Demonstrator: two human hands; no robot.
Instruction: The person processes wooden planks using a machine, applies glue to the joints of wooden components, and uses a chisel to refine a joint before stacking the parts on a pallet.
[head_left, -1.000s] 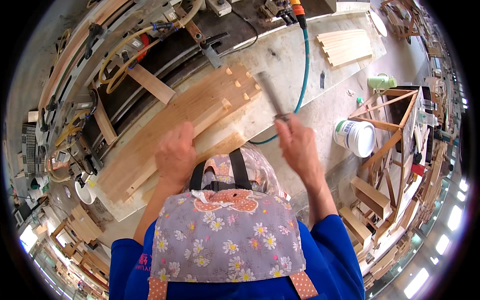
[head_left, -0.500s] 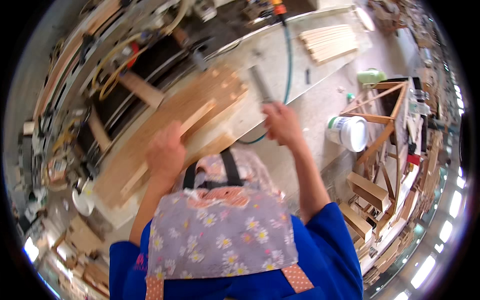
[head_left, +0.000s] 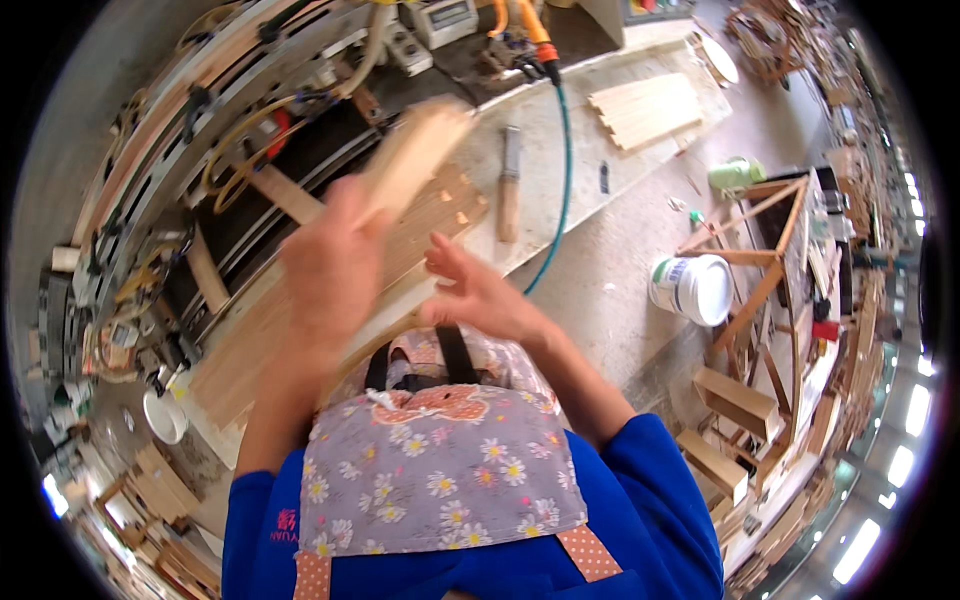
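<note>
In the head view, a wooden piece [head_left: 420, 150], blurred, is grasped by the left hand [head_left: 335, 265] and held over a wide board [head_left: 235, 365]. The right hand [head_left: 480, 300] is released, its fingers spread and slightly curled, near the apron. A wooden-handled flat tool [head_left: 508, 190] is laid on the pale bench [head_left: 585, 170], between the board and a teal hose [head_left: 565, 175].
</note>
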